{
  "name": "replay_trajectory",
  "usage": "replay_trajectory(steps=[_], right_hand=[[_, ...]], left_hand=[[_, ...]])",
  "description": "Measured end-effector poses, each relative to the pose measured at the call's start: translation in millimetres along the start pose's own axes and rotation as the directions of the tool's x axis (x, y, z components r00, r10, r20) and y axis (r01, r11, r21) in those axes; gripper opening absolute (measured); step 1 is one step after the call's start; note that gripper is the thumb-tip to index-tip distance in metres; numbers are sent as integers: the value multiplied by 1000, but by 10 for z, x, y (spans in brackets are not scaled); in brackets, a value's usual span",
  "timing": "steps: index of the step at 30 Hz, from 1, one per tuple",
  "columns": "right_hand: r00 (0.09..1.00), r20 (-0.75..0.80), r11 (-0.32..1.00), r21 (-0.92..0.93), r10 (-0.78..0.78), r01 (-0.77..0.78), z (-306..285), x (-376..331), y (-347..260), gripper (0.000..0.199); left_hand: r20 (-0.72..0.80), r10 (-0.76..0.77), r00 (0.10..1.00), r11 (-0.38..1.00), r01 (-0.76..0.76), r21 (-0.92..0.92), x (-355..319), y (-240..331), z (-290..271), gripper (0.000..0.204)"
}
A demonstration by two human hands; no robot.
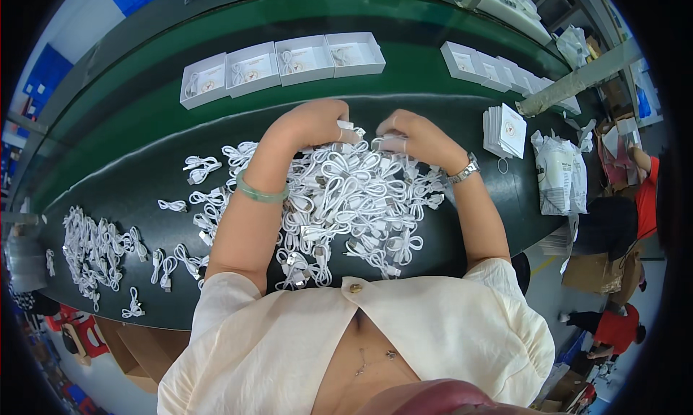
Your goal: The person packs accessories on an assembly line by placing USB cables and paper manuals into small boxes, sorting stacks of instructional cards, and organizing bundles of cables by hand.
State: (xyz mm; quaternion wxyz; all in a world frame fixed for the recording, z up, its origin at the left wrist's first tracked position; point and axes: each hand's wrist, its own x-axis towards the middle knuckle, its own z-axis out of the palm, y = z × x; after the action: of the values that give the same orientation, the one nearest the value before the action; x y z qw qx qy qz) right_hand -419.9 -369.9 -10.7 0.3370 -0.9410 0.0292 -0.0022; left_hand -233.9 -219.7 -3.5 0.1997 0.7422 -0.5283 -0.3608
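A big heap of coiled white USB cables [343, 184] lies on the dark green table in front of me. At its far edge my left hand [315, 124] is closed, its fingertips round a white cable end with a plug [354, 130]. My right hand [416, 136] is a short way to the right, fingers curled and pinched together over the heap's far edge. White covers show on the fingertips of both hands. What the right fingers hold, if anything, is hidden and slightly blurred.
Beyond the heap, a row of open white boxes [307, 78] holds coiled cables; more white boxes [465, 61] continue at far right. A stack of white cards [503, 131] and a white plastic bag [561, 173] lie right. A smaller cable pile [94, 252] lies left. People in red work at right.
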Motion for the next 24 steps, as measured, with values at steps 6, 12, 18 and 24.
replay_trajectory(steps=[6, 12, 18, 24], right_hand=[[952, -193, 970, 95, 236, -222, -86, -43, 183, 11], [933, -260, 968, 52, 249, -244, -107, -100, 93, 20], [939, -226, 928, -209, 260, -307, 1, -47, 155, 31], [843, -327, 892, 303, 427, -334, -144, -85, 143, 31]], left_hand=[[-169, 175, 970, 979, -190, -79, 158, -107, 147, 27], [-254, 76, 964, 977, -123, -173, 137, -88, 91, 39], [-136, 139, 981, 974, -160, -157, 194, -120, 157, 40], [-165, 16, 986, 927, -77, -366, 128, 47, 99, 28]])
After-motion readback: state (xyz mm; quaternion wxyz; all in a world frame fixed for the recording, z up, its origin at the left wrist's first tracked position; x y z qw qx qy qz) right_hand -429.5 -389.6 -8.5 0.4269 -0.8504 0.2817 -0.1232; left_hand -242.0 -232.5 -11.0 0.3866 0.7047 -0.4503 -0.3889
